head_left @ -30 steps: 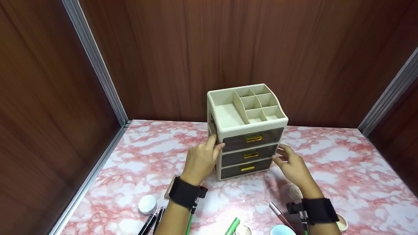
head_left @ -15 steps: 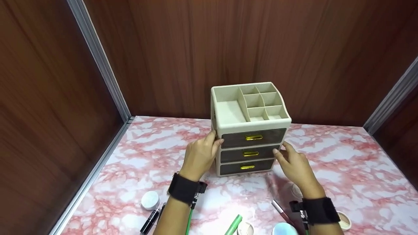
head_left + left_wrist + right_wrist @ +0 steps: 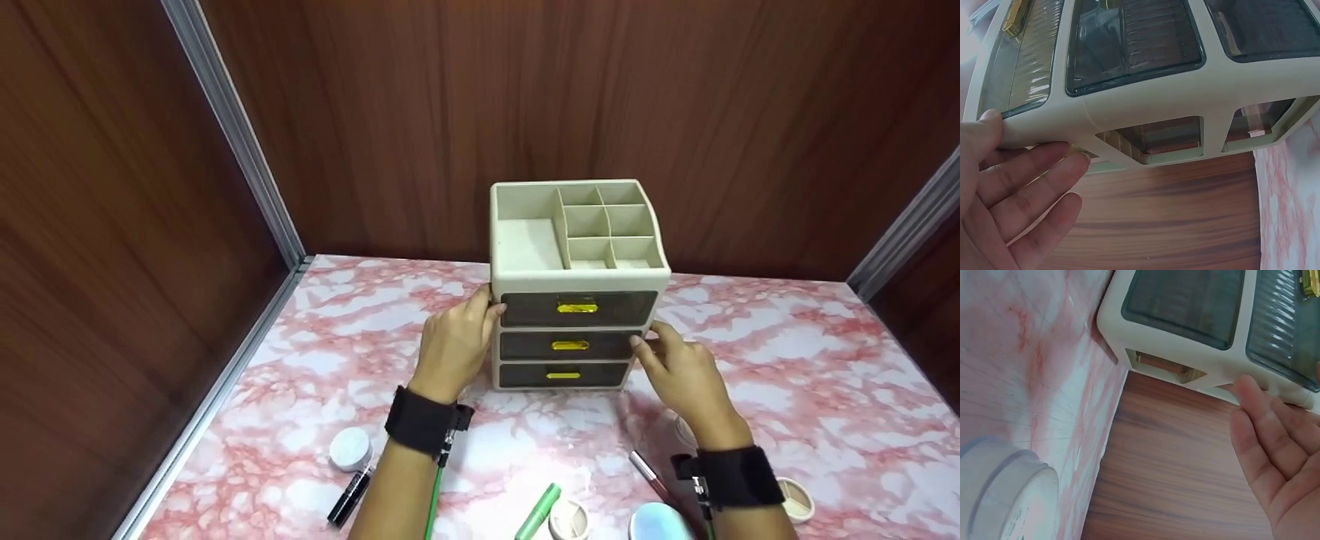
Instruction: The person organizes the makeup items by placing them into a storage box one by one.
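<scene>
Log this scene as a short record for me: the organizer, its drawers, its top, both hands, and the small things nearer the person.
organizer: upright, front facing the person
drawers: three, closed, gold handles
top: one large compartment, six small ones
left hand: thumb on front edge, fingers at the side
right hand: same grip, opposite side
nearer the person: white jar, black tube, green tube, among others

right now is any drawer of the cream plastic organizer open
No, all three smoky drawers sit flush in the cream plastic organizer.
</scene>
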Demonstrator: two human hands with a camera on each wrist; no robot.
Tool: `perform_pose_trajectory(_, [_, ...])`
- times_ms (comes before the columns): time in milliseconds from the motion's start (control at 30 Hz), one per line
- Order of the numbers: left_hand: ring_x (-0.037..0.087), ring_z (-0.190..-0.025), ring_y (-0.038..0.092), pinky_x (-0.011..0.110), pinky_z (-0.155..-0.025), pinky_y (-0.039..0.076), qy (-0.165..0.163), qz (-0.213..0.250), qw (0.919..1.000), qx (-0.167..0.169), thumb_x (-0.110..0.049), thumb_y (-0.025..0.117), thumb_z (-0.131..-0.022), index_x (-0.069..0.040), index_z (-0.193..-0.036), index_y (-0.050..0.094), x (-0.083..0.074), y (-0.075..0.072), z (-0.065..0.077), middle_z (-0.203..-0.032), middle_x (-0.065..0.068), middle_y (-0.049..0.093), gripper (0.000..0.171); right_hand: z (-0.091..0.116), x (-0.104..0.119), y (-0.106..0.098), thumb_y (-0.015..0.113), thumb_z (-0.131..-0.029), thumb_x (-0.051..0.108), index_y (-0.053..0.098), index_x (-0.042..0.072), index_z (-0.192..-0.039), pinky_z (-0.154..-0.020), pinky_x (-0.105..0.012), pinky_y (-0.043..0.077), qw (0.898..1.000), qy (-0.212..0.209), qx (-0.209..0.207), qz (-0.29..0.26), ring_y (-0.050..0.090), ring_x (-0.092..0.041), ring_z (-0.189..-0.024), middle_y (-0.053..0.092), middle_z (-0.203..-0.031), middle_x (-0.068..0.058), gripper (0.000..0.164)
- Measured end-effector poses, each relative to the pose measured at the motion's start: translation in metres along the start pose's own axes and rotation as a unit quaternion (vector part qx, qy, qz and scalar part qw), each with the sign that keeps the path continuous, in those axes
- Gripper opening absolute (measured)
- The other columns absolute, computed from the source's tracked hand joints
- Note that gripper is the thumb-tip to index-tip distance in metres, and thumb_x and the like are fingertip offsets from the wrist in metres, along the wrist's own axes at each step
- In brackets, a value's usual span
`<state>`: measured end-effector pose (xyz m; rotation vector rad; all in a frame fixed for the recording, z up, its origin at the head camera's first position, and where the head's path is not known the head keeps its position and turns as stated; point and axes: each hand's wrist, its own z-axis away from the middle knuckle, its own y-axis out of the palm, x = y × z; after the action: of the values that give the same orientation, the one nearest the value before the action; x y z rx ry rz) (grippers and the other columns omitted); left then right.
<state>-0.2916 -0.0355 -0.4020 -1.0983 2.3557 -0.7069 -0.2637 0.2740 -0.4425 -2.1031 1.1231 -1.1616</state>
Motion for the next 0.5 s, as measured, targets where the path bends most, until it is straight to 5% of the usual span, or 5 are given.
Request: perform_pose_trajectory(500, [0.017,-0.049,0.053,0.033,-0.040,0.040,-0.003,-0.004,0.9997,-0.023,-0.031,0.047,-0.093,-0.007,-0.107,0.056,0.0100,0.0000,0.0049,-0.065,-0.002,0.055,0.029,0.0071,0.0050,0.0013,0.055,-0.086,0.040,0.057,0.019,-0.104,-0.067,-0.044,0.047,0.999,-0.021,0.003,-0.024,0.064,-0.020,-0.077,0.068,-0.082,-0.002,0.027])
